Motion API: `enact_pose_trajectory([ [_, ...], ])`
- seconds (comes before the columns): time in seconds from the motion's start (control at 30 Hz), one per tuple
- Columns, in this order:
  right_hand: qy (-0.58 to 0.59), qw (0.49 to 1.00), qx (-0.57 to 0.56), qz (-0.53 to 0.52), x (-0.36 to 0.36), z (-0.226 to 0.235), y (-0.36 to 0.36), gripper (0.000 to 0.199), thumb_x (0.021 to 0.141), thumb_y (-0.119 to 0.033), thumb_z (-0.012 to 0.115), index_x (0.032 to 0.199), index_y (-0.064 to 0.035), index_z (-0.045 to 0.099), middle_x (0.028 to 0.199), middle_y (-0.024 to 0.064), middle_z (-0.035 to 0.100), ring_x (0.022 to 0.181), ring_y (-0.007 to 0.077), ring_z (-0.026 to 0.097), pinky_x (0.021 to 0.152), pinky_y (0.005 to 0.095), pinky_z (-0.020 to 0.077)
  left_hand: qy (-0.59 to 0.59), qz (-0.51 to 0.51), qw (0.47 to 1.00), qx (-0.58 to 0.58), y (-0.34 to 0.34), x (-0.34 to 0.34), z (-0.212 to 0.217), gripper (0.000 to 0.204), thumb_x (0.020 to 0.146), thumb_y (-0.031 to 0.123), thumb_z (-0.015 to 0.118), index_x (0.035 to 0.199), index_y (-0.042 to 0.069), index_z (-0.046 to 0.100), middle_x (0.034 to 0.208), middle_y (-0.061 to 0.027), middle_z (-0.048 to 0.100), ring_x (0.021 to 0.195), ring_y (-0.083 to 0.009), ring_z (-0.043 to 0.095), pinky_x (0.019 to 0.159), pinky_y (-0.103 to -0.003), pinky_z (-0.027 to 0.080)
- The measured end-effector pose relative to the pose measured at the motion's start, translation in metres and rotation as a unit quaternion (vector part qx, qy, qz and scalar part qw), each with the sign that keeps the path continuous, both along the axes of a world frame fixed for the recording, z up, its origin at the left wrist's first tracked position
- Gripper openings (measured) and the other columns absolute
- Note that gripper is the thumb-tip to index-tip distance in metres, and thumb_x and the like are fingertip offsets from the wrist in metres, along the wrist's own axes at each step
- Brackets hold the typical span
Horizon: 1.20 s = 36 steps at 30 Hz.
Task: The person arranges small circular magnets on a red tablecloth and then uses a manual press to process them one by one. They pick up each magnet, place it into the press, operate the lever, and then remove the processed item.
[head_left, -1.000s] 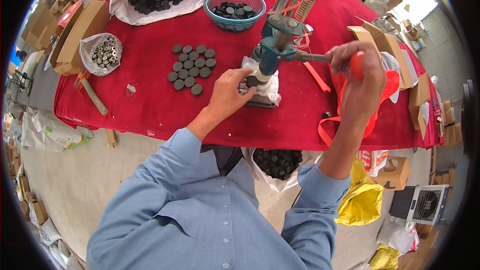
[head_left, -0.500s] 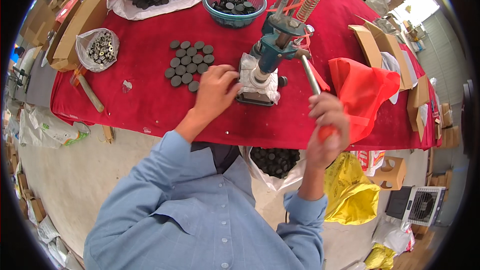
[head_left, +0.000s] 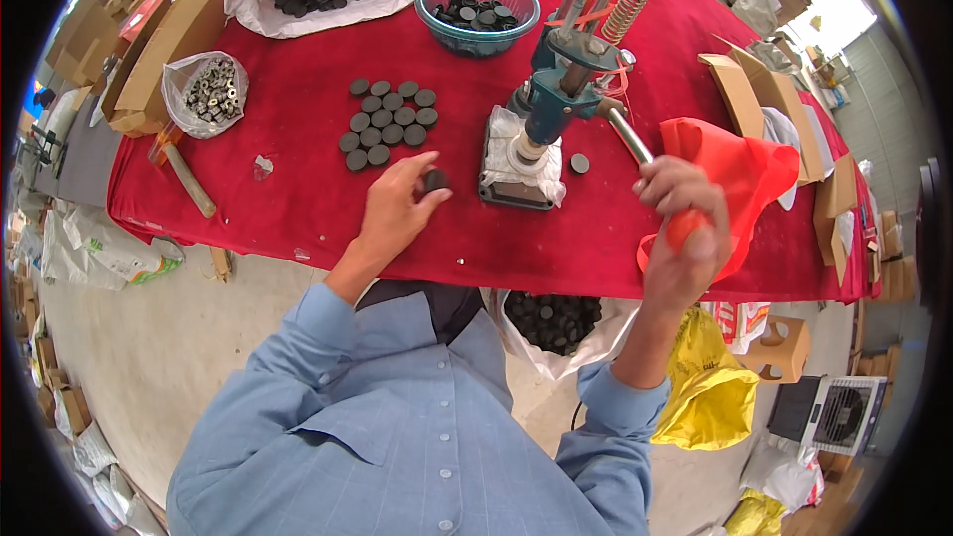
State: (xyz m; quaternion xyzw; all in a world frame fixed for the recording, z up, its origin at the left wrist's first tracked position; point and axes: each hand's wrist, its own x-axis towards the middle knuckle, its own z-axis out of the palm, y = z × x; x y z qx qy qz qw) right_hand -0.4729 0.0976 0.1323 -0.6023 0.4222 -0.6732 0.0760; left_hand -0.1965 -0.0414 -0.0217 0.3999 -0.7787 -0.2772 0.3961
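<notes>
Between the thumb and fingers of my left hand is a black round disc, just left of the press base. My right hand is wrapped round the red-knobbed end of the lever on the teal hand press. The ram of the press stands over a base wrapped in white cloth. Left of the press, several loose black discs lie in rough rows on the red cloth. One more disc rests right of the base.
At the back are a white sack of black discs and a teal basket holding more. A bag of small metal parts and a hammer lie left. A red bag sits right. Below the table edge hangs a sack of black pieces.
My left hand has drawn left from the press base, and a black disc now shows between its fingers. My right hand, on the lever end, has moved slightly right. The whole view has shifted a little.
</notes>
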Motion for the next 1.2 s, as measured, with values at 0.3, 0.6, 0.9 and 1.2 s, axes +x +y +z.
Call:
enact_pose_trajectory([
  [0.3, -0.096, 0.988, 0.117, -0.027, -0.012, 0.082, -0.05, 0.047, 0.108, -0.038, 0.044, 0.094, 0.0021, 0.063, 0.088, 0.0111, 0.066, 0.084, 0.0219, 0.069, 0.068, 0.0379, 0.0595, 0.002, -0.09, 0.995, -0.041, -0.023, -0.111, 0.028, 0.066, 0.083, 0.019, 0.09, 0.139, 0.002, 0.059, 0.113, -0.0195, 0.074, 0.099, -0.0389, 0.072, 0.087, -0.048, 0.058],
  [0.6, -0.053, 0.998, -0.038, 0.019, 0.009, 0.001, -0.009, 0.047, 0.107, -0.043, 0.051, 0.089, -0.0002, 0.057, 0.086, 0.0163, 0.063, 0.09, 0.0316, 0.066, 0.082, 0.0439, 0.0577, 0.045, -0.006, 0.997, -0.063, -0.027, -0.104, 0.006, 0.06, 0.082, 0.024, 0.093, 0.131, 0.004, 0.066, 0.108, -0.0135, 0.073, 0.093, -0.0328, 0.071, 0.082, -0.044, 0.058],
  [0.9, -0.055, 0.997, -0.009, -0.052, 0.033, -0.066, 0.025, 0.061, 0.105, -0.064, 0.056, 0.09, -0.0048, 0.059, 0.102, 0.0168, 0.068, 0.121, 0.0388, 0.063, 0.094, 0.049, 0.0575, -0.13, 0.193, 0.962, -0.142, -0.034, 0.051, -0.005, 0.031, 0.088, 0.016, 0.084, 0.117, 0.007, 0.076, 0.13, -0.013, 0.065, 0.114, -0.0349, 0.062, 0.098, -0.046, 0.053],
  [1.2, 0.021, 0.999, 0.019, -0.04, 0.016, -0.049, 0.027, 0.057, 0.105, -0.059, 0.055, 0.089, -0.0047, 0.059, 0.1, 0.0154, 0.069, 0.115, 0.0379, 0.065, 0.097, 0.0496, 0.0533, -0.037, 0.097, 0.994, -0.032, -0.01, 0.047, -0.012, 0.035, 0.086, 0.006, 0.084, 0.121, 0.004, 0.077, 0.125, -0.0119, 0.067, 0.084, -0.022, 0.067, 0.073, -0.035, 0.057],
])
